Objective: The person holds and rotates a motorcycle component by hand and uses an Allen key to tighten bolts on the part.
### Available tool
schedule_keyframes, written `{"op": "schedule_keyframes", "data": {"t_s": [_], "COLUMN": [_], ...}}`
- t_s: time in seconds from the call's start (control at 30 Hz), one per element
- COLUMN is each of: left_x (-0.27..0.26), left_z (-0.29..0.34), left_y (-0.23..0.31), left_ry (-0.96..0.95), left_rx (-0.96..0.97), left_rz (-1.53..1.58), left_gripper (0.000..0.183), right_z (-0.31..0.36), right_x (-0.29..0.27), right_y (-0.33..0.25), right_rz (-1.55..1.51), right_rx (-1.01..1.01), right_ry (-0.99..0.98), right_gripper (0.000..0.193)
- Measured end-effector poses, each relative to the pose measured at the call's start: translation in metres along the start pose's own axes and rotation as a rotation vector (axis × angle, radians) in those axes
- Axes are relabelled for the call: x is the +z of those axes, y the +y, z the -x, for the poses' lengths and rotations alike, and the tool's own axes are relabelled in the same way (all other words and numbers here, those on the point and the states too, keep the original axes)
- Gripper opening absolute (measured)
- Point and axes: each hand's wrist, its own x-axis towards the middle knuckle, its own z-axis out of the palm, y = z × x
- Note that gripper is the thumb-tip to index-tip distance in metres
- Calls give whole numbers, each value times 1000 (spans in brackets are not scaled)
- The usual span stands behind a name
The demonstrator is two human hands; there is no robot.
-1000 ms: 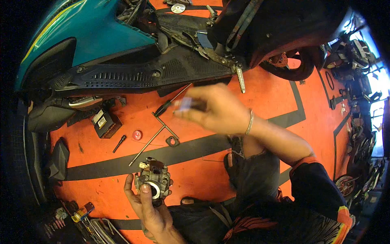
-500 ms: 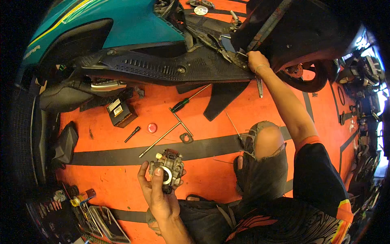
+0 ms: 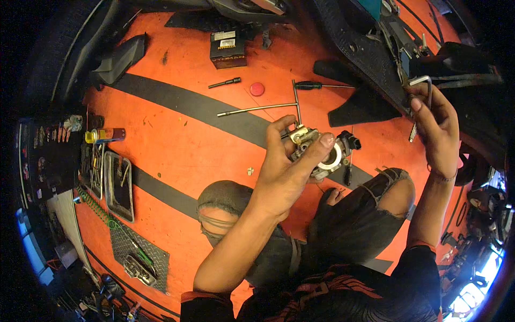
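Note:
My left hand point(image 3: 287, 172) is closed round a metal throttle body point(image 3: 339, 154) with a bright round bore and a black plug fitting, held above my bent knees. Its thumb presses beside the bore. On the right, my right hand point(image 3: 441, 126) grips an L-shaped metal wrench point(image 3: 421, 80). The wrench's bent end sticks up past the fingers, and a metal end shows below them. This hand is beside the scooter's black footboard point(image 3: 365, 59). Behind the throttle body, a T-handle wrench point(image 3: 257, 110) lies on the orange floor, partly hidden by my left fingers.
A black box point(image 3: 228, 51), a red round cap point(image 3: 257, 89), a socket extension point(image 3: 224, 82) and a screwdriver point(image 3: 310, 85) lie ahead. To the left are a black trim piece point(image 3: 122, 61), a spray can point(image 3: 110, 135), a metal tray point(image 3: 110, 177) and a green coiled hose point(image 3: 96, 206).
The view has swung left. My right hand has drawn back from the scooter's footboard with the L-shaped wrench. My left hand has raised and turned the throttle body, bringing it nearer the right hand.

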Motion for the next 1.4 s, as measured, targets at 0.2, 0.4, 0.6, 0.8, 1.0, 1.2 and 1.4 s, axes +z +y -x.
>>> {"op": "schedule_keyframes", "data": {"t_s": [0.2, 0.4, 0.6, 0.8, 1.0, 1.2, 1.4], "left_x": [0, 10, 1, 0, 1, 0, 1], "left_z": [1, 5, 11, 15, 17, 20, 19], "left_y": [-10, -6, -9, -7, -6, -5, -6], "left_ry": [17, -57, -67, -32, -27, -11, -34], "left_rx": [-21, -4, 21, 63, 123, 82, 88], "left_rz": [-39, 104, 39, 39, -5, 32, 74], "left_gripper": [55, 54, 58, 55, 70, 73, 64], "right_z": [22, 16, 20, 27, 31, 30, 29], "right_x": [49, 67, 81, 83, 81, 81, 83], "right_y": [-48, -43, -49, -57, -69, -61, -56], "right_rz": [-80, 80, 251, 347, 525, 355, 308], "right_rx": [-118, -425, -521, -537, -548, -544, -594], "right_ry": [-339, -421, -380, -323, -342, -446, -351], "right_gripper": [20, 20, 20, 17, 21, 22, 24]}}
